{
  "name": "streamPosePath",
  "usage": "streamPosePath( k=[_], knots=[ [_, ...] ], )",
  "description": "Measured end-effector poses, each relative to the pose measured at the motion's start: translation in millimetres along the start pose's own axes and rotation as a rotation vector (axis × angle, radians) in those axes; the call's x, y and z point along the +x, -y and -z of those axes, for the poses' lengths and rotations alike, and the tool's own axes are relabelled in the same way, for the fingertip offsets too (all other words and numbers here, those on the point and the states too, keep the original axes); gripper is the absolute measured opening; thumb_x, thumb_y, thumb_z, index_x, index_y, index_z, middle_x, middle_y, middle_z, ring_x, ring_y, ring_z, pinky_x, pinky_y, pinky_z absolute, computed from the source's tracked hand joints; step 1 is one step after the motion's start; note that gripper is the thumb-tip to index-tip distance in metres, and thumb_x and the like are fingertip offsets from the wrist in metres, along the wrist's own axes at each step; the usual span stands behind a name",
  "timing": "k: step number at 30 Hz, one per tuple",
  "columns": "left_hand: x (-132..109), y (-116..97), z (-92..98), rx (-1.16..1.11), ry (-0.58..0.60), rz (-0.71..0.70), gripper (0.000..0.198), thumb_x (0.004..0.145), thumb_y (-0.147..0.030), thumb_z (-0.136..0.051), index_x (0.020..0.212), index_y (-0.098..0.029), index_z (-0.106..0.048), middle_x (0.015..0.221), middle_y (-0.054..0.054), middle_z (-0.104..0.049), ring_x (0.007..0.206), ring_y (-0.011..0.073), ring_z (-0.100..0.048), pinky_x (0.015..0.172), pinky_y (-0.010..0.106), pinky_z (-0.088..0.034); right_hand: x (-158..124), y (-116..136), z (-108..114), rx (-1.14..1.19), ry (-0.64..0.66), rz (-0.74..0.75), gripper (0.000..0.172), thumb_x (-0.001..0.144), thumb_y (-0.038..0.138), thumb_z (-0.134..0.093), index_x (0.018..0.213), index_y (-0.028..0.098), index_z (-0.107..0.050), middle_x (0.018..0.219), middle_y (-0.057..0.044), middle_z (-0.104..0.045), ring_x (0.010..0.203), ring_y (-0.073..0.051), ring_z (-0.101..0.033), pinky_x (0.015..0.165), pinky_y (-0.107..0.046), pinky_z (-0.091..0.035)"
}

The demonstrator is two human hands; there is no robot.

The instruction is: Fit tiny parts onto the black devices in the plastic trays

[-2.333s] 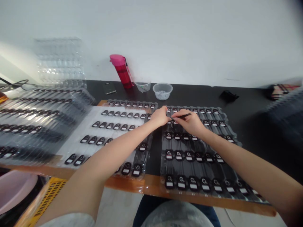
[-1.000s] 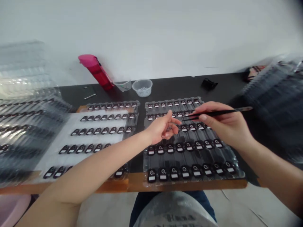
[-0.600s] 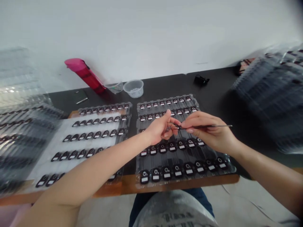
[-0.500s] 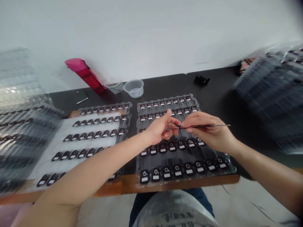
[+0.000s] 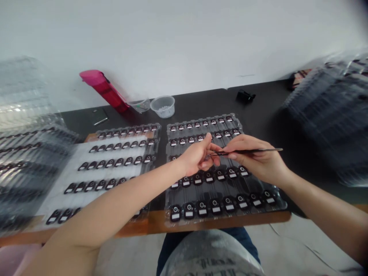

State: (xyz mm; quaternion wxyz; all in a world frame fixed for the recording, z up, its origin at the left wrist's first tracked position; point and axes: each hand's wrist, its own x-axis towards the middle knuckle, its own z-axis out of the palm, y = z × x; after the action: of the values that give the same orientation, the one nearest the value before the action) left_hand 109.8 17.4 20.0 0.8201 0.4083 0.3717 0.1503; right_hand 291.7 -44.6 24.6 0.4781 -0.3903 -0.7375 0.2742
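My left hand (image 5: 201, 153) hovers over the right-hand clear plastic tray (image 5: 198, 193), fingers curled and closed around a small dark piece that is mostly hidden. My right hand (image 5: 253, 157) pinches slim black tweezers (image 5: 263, 150), whose tips reach to the fingers of the left hand. Below both hands, the tray carries rows of small black parts (image 5: 215, 206), each with a ring and a white rectangle. My left forearm crosses a second tray (image 5: 157, 147) with rows of similar black parts, set over a white sheet.
Stacked trays rise at the far left (image 5: 20, 161) and right (image 5: 330, 126). Along the wall are a pink-and-red pouch (image 5: 105, 90), a clear tub (image 5: 163, 107) of small white bits, a tilted clear container (image 5: 140, 106) and a black object (image 5: 245, 96).
Both hands have shifted slightly to the right, staying together above the tray. The tweezers' rear end is tilted a little higher. The parts on the trays look the same.
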Motion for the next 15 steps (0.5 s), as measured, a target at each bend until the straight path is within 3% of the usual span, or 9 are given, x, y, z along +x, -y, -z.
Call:
streamPosePath(
  k=[7,15],
  knots=[
    [0.2,-0.8,-0.8,0.016,0.011,0.02,0.055,0.089,-0.061,-0.026,0.084,-0.015,-0.054,0.054,0.006,-0.058,0.03,0.0047,-0.03,0.035,0.018,-0.018,-0.2,0.1,1.5,-0.004,0.014,0.004,0.017,0.082,0.02,-0.064,0.097,0.026,-0.07,0.088,-0.004,-0.067,0.08,-0.017,-0.063,0.071,-0.032,-0.052],
    [0.8,-0.7,-2.6,0.061,0.023,0.021,0.054,0.088,-0.062,-0.027,0.085,-0.015,-0.054,0.056,0.006,-0.059,0.031,0.0044,-0.028,0.035,0.019,-0.017,-3.3,0.6,0.8,0.001,-0.065,-0.032,0.01,0.082,0.025,-0.065,0.089,0.025,-0.071,0.085,-0.004,-0.068,0.077,-0.017,-0.064,0.071,-0.033,-0.055]
  ],
)
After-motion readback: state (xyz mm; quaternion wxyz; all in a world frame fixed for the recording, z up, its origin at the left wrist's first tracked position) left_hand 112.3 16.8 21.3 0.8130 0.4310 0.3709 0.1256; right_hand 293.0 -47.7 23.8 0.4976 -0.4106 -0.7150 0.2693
